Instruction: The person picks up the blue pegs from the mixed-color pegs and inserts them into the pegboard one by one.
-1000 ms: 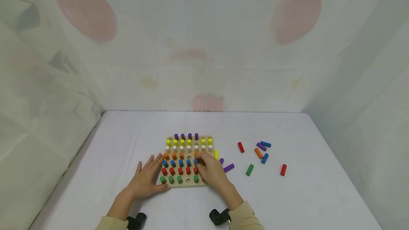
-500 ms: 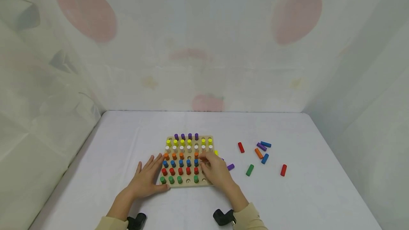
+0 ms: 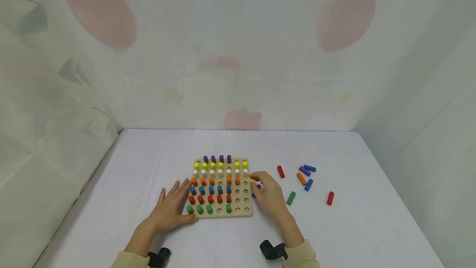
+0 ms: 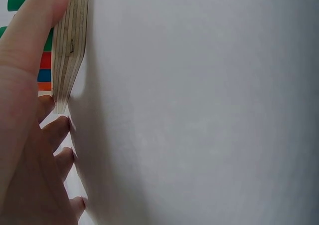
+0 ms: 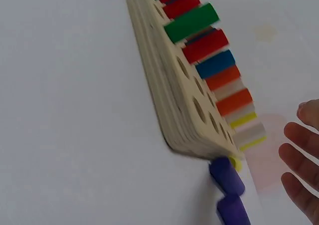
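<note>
A wooden pegboard [image 3: 242,205] lies on the white table, filled with rows of coloured pegs. My left hand [image 3: 169,210] rests against its left side, fingers straight, with the thumb [image 4: 35,28] on the front edge. Just off the board's right edge is my right hand [image 3: 269,195], its fingers [image 5: 299,160] spread and holding nothing. Below those fingers lie a yellow peg [image 3: 252,180] and purple pegs [image 5: 227,176], partly hidden by the hand in the head view. An orange peg [image 3: 237,181] stands in its row near the right edge. Bare holes [image 5: 199,110] show at the board's right front.
Loose pegs lie to the right: a red peg [image 3: 280,171], a green peg [image 3: 291,198], another red peg [image 3: 330,198], and a cluster with an orange peg [image 3: 301,178], a purple peg [image 3: 305,171] and blue pegs [image 3: 308,185]. A printed curtain [image 3: 238,90] hangs behind the table.
My right hand has moved right, from over the board to beside its right edge. The orange peg that the hand covered now shows standing in its hole. My left hand stays put.
</note>
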{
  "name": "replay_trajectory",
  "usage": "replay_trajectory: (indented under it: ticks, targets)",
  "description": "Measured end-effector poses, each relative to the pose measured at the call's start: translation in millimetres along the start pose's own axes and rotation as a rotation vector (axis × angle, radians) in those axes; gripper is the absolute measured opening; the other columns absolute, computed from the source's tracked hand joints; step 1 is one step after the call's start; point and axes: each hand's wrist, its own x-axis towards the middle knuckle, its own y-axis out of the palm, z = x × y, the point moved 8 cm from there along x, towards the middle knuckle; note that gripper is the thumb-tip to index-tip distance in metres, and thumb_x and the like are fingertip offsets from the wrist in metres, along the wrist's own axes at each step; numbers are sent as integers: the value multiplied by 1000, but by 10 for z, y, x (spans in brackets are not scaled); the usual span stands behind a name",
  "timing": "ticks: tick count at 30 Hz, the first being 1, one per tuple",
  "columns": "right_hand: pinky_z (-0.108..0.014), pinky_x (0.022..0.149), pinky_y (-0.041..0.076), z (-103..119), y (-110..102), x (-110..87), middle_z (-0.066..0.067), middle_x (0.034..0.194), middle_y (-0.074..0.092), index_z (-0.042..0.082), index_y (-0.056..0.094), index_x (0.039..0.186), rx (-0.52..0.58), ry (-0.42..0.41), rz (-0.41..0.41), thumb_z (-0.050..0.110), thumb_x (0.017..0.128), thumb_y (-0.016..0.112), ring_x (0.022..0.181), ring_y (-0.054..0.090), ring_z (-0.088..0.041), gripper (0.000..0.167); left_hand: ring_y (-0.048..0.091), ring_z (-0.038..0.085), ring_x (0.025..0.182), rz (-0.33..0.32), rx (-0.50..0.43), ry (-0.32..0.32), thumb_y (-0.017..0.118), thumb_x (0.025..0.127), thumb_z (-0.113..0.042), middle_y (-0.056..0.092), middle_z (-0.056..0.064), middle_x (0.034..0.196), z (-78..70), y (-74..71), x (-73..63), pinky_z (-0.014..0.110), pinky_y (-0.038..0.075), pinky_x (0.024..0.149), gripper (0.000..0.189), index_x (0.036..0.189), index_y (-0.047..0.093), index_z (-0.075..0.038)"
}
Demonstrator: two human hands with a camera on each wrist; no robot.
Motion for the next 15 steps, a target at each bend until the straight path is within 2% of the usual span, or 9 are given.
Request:
replay_trajectory:
  ticks: [9, 15]
  targets:
    - [-34, 84, 51, -359, -386, 4, 1, 102, 64, 15, 62, 109, -26, 107, -140, 14, 85, 65, 96, 59, -16, 24, 19, 37, 138, -1, -1, 1, 66, 61, -71, 27, 7, 151, -7, -3, -1, 70, 6, 102, 107, 145, 30, -15]
    - [-43, 89, 48, -559, -653, -22, -6, 109, 64, 10, 59, 117, 8, 147, -219, 12, 83, 67, 102, 57, -22, 34, 19, 37, 138, 8, 2, -4, 65, 61, -73, 26, 7, 151, 2, 6, -1, 70, 6, 102, 108, 145, 30, -15]
